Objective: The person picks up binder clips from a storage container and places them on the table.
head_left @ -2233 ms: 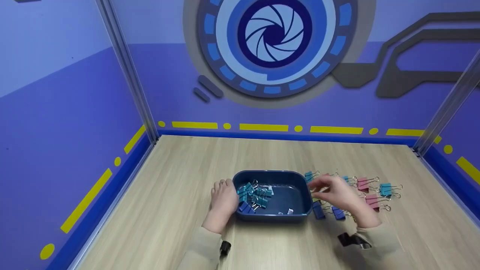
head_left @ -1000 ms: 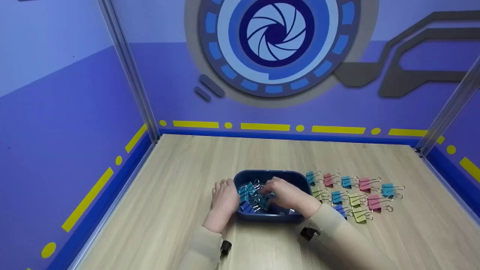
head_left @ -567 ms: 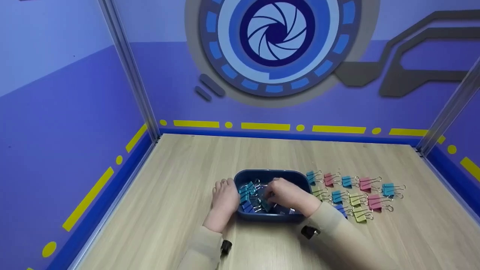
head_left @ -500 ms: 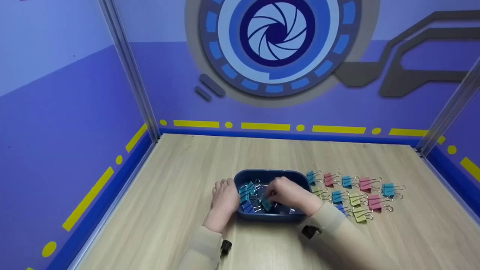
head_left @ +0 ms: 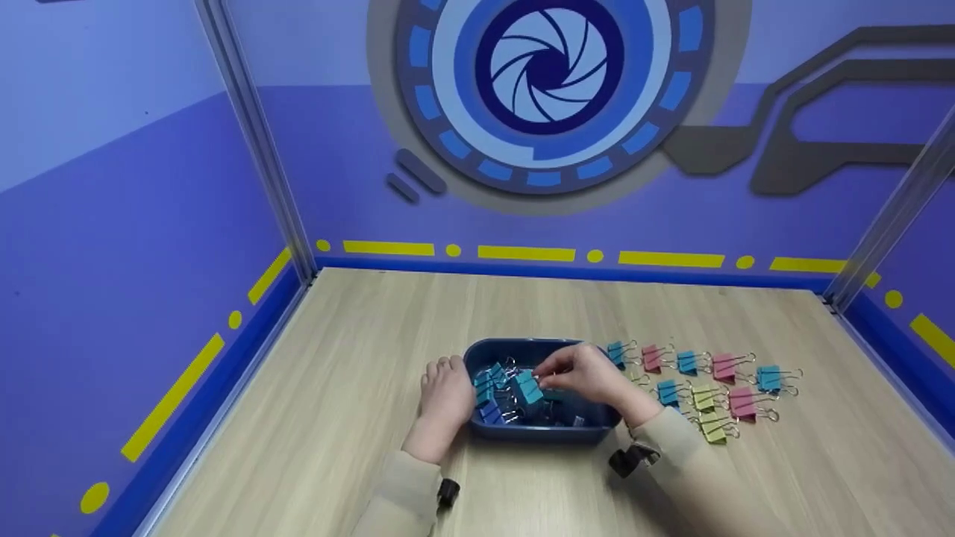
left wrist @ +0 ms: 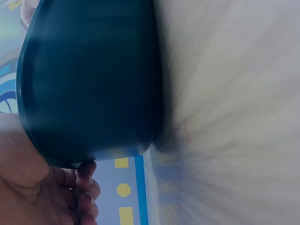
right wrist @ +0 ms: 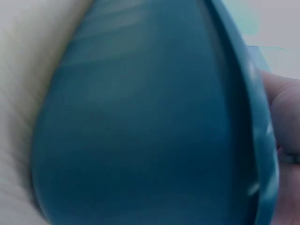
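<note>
A teal binder clip (head_left: 527, 388) hangs by its wire handle from my right hand (head_left: 593, 377), pinched between thumb and fingers over the dark blue box (head_left: 537, 435). My left hand (head_left: 446, 391) holds the box at its left end; in the left wrist view its curled fingers (left wrist: 88, 199) lie by the box corner, with the palm over the rim. Other teal clips (head_left: 484, 385) and a blue clip (head_left: 490, 412) lie inside the left part of the box. From the right wrist, the box wall (right wrist: 140, 117) hides most of the right hand.
Right of the box, binder clips stand in rows on the wooden table (head_left: 358, 335): teal (head_left: 768, 378), pink (head_left: 724, 367) and yellow (head_left: 714, 427) ones among them. Small clear scraps (head_left: 578, 421) lie on the box floor. Purple wall panels (head_left: 313, 164) surround the table.
My right hand went from the clips at the right into the box, took hold of a teal clip there and has raised it slightly. The left hand has stayed at the box.
</note>
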Demonstrator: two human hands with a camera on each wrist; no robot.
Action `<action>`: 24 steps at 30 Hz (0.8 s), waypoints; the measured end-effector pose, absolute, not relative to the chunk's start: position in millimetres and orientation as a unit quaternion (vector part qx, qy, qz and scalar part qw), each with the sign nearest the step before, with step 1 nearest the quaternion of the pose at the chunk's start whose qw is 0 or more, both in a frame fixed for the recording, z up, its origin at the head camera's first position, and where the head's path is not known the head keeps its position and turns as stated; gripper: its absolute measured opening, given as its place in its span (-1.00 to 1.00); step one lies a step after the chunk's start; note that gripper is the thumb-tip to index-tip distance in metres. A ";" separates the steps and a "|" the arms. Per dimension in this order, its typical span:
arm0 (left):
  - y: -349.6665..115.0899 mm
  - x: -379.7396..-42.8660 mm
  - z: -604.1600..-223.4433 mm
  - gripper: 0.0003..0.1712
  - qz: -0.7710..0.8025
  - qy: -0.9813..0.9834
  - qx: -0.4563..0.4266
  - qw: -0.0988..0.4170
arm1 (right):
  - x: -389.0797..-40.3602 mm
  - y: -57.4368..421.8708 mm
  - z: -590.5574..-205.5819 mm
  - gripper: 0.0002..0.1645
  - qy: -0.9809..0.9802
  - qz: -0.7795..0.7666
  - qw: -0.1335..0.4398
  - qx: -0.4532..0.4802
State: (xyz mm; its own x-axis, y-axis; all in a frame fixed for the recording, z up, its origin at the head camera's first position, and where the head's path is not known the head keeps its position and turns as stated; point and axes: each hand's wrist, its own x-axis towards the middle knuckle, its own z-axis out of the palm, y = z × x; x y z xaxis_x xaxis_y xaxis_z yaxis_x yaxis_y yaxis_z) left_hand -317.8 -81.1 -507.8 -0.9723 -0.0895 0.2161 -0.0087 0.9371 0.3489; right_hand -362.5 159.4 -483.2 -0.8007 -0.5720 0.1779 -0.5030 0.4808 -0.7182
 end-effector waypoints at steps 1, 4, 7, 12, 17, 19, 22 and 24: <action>-81.2 -317.7 -507.6 -0.67 -0.175 -0.977 0.025 0.116 | -362.6 159.7 -483.4 -0.84 0.857 -0.412 0.044 -0.307; -81.1 -317.4 -507.2 -0.64 -0.175 -0.978 0.024 0.115 | -361.9 160.4 -482.1 -0.81 0.849 -0.439 0.044 -0.291; -81.1 -317.3 -506.9 -0.62 -0.175 -0.978 0.024 0.108 | -359.5 162.0 -478.0 -0.76 0.840 -0.464 0.039 -0.280; -82.0 -317.7 -506.8 -0.64 -0.174 -0.978 0.021 0.110 | -351.9 167.9 -466.1 -0.74 0.828 -0.486 0.029 -0.279; -82.4 -318.1 -507.7 -0.69 -0.174 -0.977 0.021 0.118 | -344.1 178.8 -455.8 -0.75 0.831 -0.489 0.015 -0.266; -82.1 -317.8 -507.7 -0.69 -0.175 -0.977 0.022 0.117 | -340.9 185.0 -452.8 -0.74 0.840 -0.481 0.007 -0.250; -81.1 -317.7 -507.3 -0.68 -0.175 -0.978 0.025 0.113 | -335.7 197.3 -449.8 -0.72 0.854 -0.468 -0.005 -0.225; -80.7 -318.1 -507.7 -0.69 -0.173 -0.978 0.027 0.109 | -332.6 207.9 -449.4 -0.71 0.861 -0.463 -0.013 -0.211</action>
State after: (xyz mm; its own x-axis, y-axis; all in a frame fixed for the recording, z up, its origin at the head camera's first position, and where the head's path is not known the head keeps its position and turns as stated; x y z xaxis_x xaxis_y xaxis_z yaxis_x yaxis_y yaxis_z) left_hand -318.1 -80.7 -507.7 -0.9746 -0.0907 0.2046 -0.0151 0.9388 0.3442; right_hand -332.6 207.9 -449.4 -0.9108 -0.3507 0.2177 -0.3751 0.4833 -0.7910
